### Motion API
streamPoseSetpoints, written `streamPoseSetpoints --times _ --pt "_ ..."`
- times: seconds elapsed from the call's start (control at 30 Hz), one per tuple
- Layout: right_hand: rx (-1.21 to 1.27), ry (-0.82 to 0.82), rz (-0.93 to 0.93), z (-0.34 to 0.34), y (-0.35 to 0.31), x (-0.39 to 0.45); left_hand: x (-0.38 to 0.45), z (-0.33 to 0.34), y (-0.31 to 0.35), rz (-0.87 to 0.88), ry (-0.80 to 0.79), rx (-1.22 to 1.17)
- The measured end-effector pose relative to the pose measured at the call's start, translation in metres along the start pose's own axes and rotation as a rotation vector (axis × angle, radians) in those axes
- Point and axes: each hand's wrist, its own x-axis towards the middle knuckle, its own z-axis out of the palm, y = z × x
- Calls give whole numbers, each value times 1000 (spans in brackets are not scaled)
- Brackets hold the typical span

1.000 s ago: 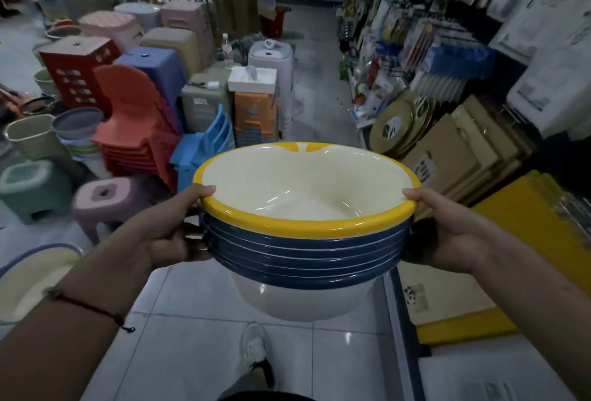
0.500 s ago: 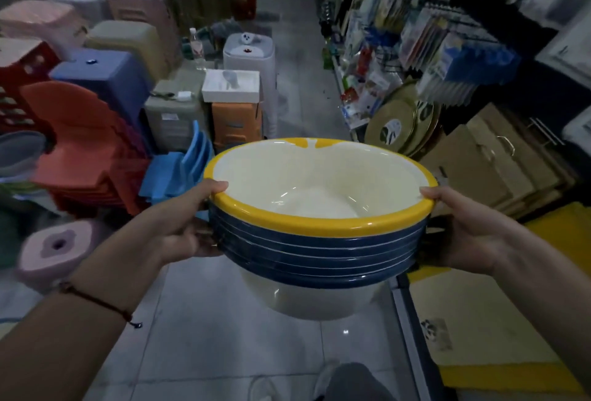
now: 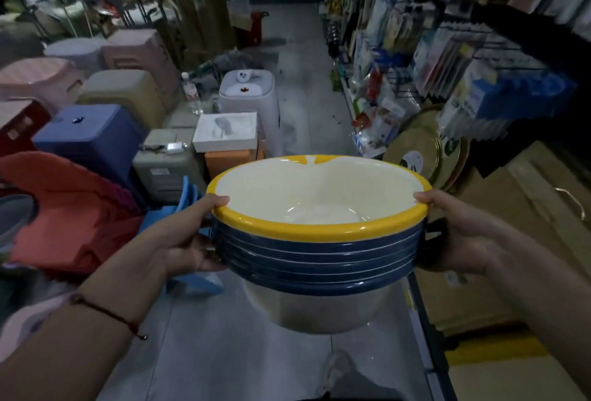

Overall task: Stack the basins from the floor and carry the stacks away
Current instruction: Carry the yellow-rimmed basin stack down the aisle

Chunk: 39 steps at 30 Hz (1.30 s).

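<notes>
Left of the grip we see stacked red plastic chairs (image 3: 64, 208), a blue stool (image 3: 86, 135) and beige stools (image 3: 124, 93) behind them. Beyond the grip sit a white box (image 3: 225, 132) on an orange drawer unit (image 3: 230, 160), and a white bin (image 3: 248, 93). To the right, gold round trays (image 3: 415, 151) lean beside cardboard cartons (image 3: 527, 208).

No text, brand, number or sign is legible. Labels appear on the grey storage box (image 3: 164, 173), the round gold trays (image 3: 412, 157), the cardboard cartons (image 3: 518, 208) and the hanging packets (image 3: 447, 49) of the shelves, but their print is too blurred and small to read.
</notes>
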Motion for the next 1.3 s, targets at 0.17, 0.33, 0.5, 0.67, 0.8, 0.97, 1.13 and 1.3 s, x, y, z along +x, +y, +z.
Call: streamPoseSetpoints --times 0.17,0.33,0.5,0.67,0.8,0.97,1.13,1.3 --pt "-87 -21 -11 13 -91 50 43 36 51 22 25 -89" --pt "-134 -40 -46 52 -174 100 87 45 108 60 43 -168" --pt "-179 -61 -27 104 -237 161 154 36 174 70 11 -188" --pt "-189 14 -6 156 -300 230 241 38 254 43 -27 -155" --pt "-148 58 -4 182 -352 269 298 50 327 5 -56 -75" --pt "-85 106 6 188 -402 306 356 82 411 -7 -53 35" --pt "-27 121 49 177 -459 349 407 129 469 -47 -130 89" --pt "-30 132 52 156 -530 420 471 191 515 -71 -128 106"
